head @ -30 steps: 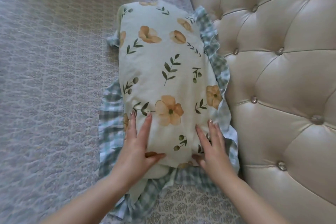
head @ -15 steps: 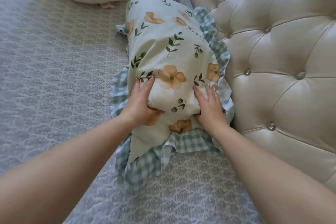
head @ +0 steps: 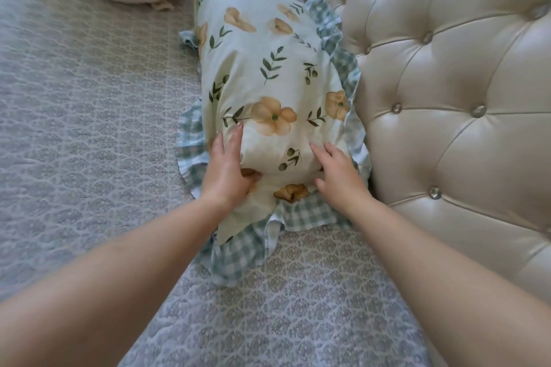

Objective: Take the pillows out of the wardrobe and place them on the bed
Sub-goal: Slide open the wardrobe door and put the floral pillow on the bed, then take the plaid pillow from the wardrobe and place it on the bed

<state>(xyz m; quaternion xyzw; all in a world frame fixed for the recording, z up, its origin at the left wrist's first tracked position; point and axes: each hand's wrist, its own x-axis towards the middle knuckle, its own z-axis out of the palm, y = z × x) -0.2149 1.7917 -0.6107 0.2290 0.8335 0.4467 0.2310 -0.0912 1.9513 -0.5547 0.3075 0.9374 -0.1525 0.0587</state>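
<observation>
The flowered pillow point(head: 268, 77) lies on the bed point(head: 89, 134), right beside the padded headboard point(head: 447, 104). The left hand point(head: 226, 170) and right hand point(head: 337, 173) press flat on its near end, fingers straight. This looks like the putting-down step. Next, I think, both hands let go and fetch another pillow.

Both bare forearms reach forward, converging from the lower corners. The left hand point(head: 228, 170) lies palm inward, fingers straight and together, thumb tucked sideways. The right hand point(head: 337, 171) is palm down, fingers slightly spread and relaxed.
</observation>
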